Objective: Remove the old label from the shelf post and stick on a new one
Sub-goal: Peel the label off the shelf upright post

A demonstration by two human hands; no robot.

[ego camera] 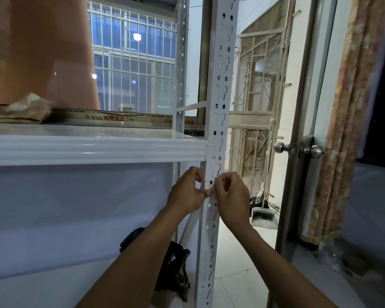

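Both hands, left (188,192) and right (230,196), pinch the white label's (212,174) lower edge on the shelf post (220,85).

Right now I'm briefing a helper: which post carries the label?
Follow the white shelf edge rightward to its corner. The perforated white post there carries a pale label, with both hands pinching just below. The rear post is greyer, untouched.

left hand (188,191), right hand (230,196) — both pinching, touching
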